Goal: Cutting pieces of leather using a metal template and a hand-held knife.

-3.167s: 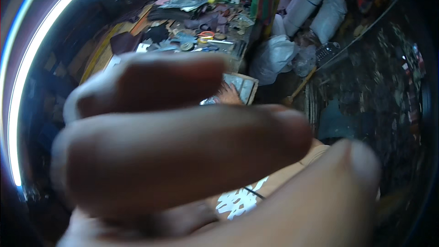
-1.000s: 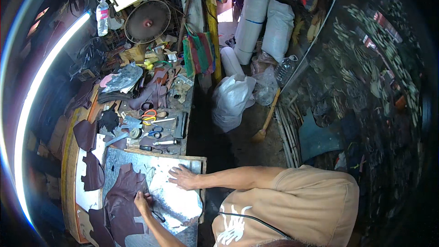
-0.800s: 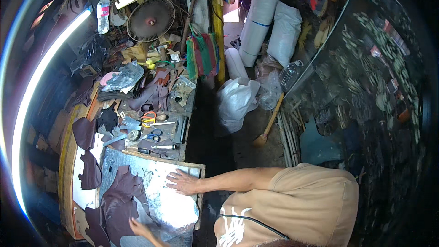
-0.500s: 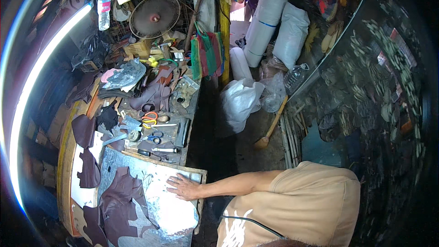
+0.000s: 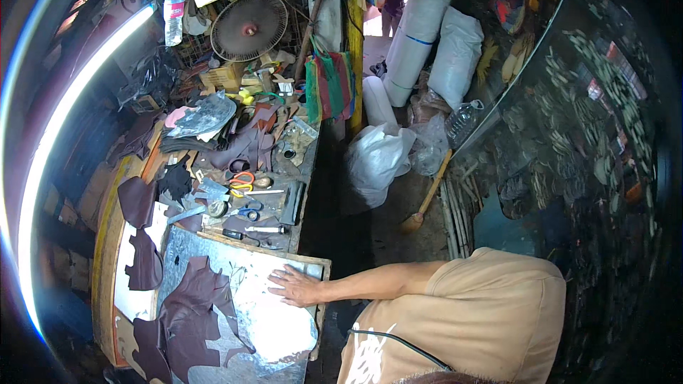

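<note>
My right hand [image 5: 297,288] lies flat, palm down with fingers spread, on the shiny, sunlit board [image 5: 274,334] of the workbench. It holds nothing. Left of it on the same board rests a large dark brown leather piece [image 5: 188,316] with cut-out edges, apart from my fingers. Two smaller brown leather pieces [image 5: 144,262] [image 5: 136,201] lie along the bench's left side. Beyond the board are orange-handled scissors [image 5: 242,180], blue-handled scissors [image 5: 249,211], a white marker-like stick [image 5: 265,229] and a dark-handled tool [image 5: 233,234]. My left hand is out of view.
A dark oblong block [image 5: 293,203] sits by the bench edge. Scraps pile up farther back, below a round fan [image 5: 249,28]. Right of the bench, the floor holds a white plastic bag [image 5: 380,160], a broom [image 5: 425,203] and tall wrapped rolls [image 5: 420,35]. A bright tube light [image 5: 50,121] curves at left.
The whole view has shifted slightly, so everything appears a little farther right. My right hand stays flat on the board, and the leather pieces lie as before.
</note>
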A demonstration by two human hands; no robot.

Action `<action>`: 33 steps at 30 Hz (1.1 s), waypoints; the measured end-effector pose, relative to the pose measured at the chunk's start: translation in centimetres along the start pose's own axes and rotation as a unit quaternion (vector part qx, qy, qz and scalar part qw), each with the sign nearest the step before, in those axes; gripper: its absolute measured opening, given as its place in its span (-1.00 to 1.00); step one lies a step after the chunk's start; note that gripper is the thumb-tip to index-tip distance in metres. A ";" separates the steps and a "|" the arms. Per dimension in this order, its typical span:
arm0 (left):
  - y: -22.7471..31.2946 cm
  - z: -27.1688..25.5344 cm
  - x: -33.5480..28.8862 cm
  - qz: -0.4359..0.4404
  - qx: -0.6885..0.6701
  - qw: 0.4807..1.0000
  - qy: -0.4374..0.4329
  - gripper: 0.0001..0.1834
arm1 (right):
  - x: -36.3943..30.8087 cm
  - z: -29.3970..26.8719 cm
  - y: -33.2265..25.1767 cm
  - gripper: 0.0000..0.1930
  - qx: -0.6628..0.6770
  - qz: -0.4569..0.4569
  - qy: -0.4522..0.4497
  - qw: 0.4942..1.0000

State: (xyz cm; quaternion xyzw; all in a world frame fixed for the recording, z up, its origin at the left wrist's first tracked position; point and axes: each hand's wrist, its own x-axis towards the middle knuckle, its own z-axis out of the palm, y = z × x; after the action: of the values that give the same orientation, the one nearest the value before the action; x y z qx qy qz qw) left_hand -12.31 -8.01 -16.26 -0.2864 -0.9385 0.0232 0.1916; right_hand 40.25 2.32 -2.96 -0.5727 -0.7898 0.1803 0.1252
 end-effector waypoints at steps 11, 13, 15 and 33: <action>-3.0 2.0 1.6 0.034 0.057 0.977 0.203 -0.30 | 0.6 0.7 -1.2 -0.45 0.024 -0.016 0.011 1.000; -2.9 1.8 1.8 0.036 0.055 0.973 0.222 -0.30 | 0.6 0.4 -1.3 -0.45 0.026 -0.017 0.008 0.999; -3.3 2.0 1.9 0.019 0.018 0.978 0.208 -0.31 | 0.6 0.4 -1.5 -0.45 0.028 -0.020 0.003 0.999; -0.3 3.5 1.8 0.040 -0.008 0.985 0.168 -0.23 | 0.1 1.2 0.2 -0.45 0.007 0.001 0.031 1.000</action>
State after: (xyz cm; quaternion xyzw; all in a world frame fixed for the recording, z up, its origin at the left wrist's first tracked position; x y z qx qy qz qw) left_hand -15.17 -7.06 -18.80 -0.3249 -0.8808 -0.0254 0.3435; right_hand 39.95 2.30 -4.15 -0.5783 -0.7836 0.1681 0.1530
